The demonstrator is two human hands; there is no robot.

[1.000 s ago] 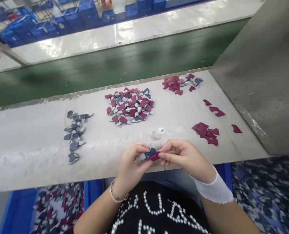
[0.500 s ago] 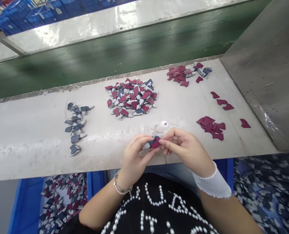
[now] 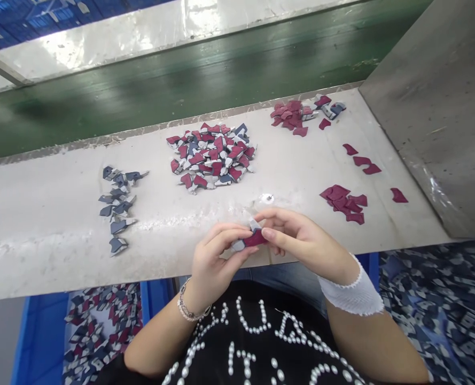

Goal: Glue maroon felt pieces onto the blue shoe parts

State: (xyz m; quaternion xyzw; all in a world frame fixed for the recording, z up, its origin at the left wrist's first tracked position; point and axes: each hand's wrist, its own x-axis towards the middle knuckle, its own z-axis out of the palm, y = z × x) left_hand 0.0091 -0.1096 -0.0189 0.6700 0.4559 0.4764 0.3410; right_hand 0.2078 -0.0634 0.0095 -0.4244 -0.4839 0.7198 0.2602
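Note:
Between my two hands is a small plastic part (image 3: 255, 238), grey-white and dark blue with a maroon face. My left hand (image 3: 217, 256) pinches its left end between thumb and fingers. The thumb of my right hand (image 3: 297, 235) presses on the right end of the maroon face, and its fingers curl behind the part. Farther back lies a pile of similar maroon-faced parts (image 3: 215, 155). Loose maroon pieces (image 3: 343, 203) lie to the right of my hands. On the left, blue-and-grey parts (image 3: 119, 206) without maroon faces form a rough column.
Another heap of maroon pieces (image 3: 287, 115) sits at the back right beside a few parts. A metal panel (image 3: 433, 123) bounds the table (image 3: 53, 214) on the right. Below its front edge stand a blue bin (image 3: 40, 337) and a mass of blue-grey parts (image 3: 437, 310). A green belt (image 3: 161, 80) runs behind.
The part has turned slightly in my fingers, and a grey-white tip now shows at its top. Both hands stay closed on it. The camera view has shifted a little.

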